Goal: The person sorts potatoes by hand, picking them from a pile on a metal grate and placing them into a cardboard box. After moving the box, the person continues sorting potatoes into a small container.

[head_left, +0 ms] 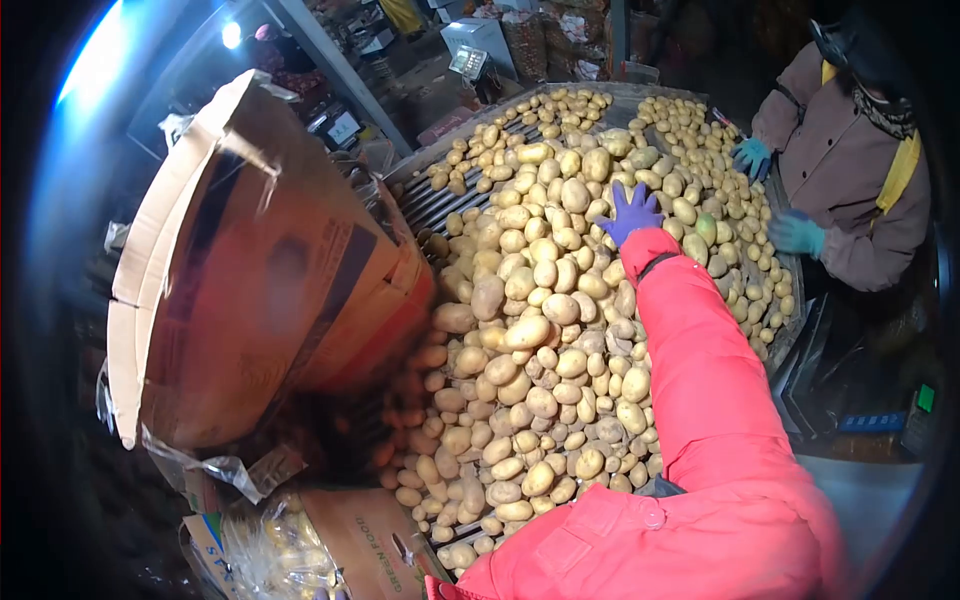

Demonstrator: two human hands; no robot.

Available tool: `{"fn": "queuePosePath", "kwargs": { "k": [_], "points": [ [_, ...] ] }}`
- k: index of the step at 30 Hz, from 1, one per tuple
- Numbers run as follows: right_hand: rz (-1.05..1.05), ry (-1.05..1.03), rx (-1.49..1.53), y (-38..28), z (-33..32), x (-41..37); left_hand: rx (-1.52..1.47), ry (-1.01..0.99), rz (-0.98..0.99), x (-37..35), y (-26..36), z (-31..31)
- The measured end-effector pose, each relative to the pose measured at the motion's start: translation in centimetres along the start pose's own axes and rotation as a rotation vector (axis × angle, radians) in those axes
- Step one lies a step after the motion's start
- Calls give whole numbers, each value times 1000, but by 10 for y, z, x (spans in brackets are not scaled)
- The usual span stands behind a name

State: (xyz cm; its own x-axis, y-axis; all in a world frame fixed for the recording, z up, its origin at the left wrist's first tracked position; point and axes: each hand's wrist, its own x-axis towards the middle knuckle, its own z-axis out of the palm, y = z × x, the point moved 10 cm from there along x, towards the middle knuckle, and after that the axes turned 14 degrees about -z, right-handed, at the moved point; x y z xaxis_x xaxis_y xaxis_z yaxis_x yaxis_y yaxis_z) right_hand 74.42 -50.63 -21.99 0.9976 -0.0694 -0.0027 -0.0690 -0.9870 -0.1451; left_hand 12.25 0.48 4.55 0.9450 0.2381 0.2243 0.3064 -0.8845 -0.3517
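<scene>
Head view: a grey slatted table point(425, 207), heaped with rounded yellow potatoes point(527, 332); on them, the purple-gloved right hand point(632, 212), fingers spread wide, gripping nothing. Light, flat pressure should limit bruising. The purple-gloved left hand point(330, 594) barely shows; its grip, I cannot tell.

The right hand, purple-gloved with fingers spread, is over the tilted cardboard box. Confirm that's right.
Not quite: the head view shows the purple-gloved right hand, fingers spread, over the heaped potatoes, not over the tilted cardboard box.
</scene>
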Motion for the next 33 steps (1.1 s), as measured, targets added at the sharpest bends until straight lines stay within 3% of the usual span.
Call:
{"fn": "queuePosePath", "kwargs": {
  "k": [2, 5, 7, 10, 12, 14, 15, 17, 19, 21, 23, 27, 30, 32, 33],
  "points": [
    [75, -66, 39, 3, -6, 10, -9, -8, -19, 10, 2, -7],
    [146, 14, 47, 14, 3, 30, 4, -12, -36, 15, 4, -9],
    [-129, -83, -171, 11, 31, 63, 9, -13, -35, 16, 7, -11],
    [-303, -40, 35, 68, 49, 111, 9, -17, -40, 18, 8, -13],
    [-253, 159, 280, 115, -4, 90, 11, -21, -49, 19, 9, -13],
    [-140, 257, 194, 177, -17, 64, 11, -21, -54, 20, 10, -13],
    [-145, 156, -94, 202, -4, 61, 8, -23, -52, 20, 11, -13],
    [-202, -133, -94, 216, 24, 42, -1, -23, -53, 19, 12, -13],
    [-166, -206, 16, 218, 28, 16, -4, -24, -57, 18, 13, -13],
    [-36, -62, 231, 216, 15, -5, -1, -25, -60, 17, 14, -14],
    [65, -100, 228, 234, 43, -1, -5, -20, -58, 17, 15, -15],
    [29, -26, 290, 215, 26, -5, -8, -8, -65, 13, 16, -15],
    [-46, 332, 723, 211, 24, 47, -7, -14, -71, 14, 18, -16],
    [-296, 108, 58, 149, 10, 68, -9, -23, -69, 15, 20, -16],
    [-380, 44, -124, 132, 14, 77, -8, -27, -71, 15, 21, -15]
  ]
}}
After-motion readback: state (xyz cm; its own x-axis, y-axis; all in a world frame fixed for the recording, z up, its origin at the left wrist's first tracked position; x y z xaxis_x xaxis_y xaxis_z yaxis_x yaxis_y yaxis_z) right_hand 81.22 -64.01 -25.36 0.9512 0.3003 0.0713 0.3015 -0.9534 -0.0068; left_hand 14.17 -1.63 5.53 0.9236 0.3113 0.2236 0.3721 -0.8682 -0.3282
